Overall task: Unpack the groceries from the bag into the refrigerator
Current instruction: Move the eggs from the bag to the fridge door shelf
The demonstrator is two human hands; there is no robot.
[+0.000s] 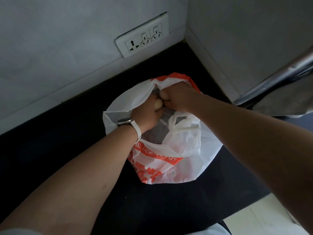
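Both fists down in the open mouth of the bag, knuckle to knuckle. Left hand (149, 114) curled tight round a pale egg-shaped item (157, 105), only its upper end showing past the fingers. Right hand (180, 97), at two o'clock from the left, curled the same way round a second pale item (164, 94), peeping out on that hand's nine o'clock side. The two items almost touching; hard to tell whether eggs or something else. On the left wrist, at eight o'clock from the hand, a watch (126, 122) with a white strap. Bare forearms reaching in from eight and four o'clock.

Around the hands, a thin white plastic bag (186, 150) with orange print, mouth gaping upward. One handle loop (184, 128) flopped over at six o'clock from the right hand. Orange panel on the side nearest the person. Something dark and greyish inside, below the hands, too dim to name.

Under the bag, a black countertop (67, 150), running into a wall corner at one o'clock. Grey walls behind, with a white triple socket plate (142, 36) at twelve o'clock from the bag. At two o'clock, a shiny metallic edge (288, 73), unclear what. At four o'clock, a pale floor (254, 217).
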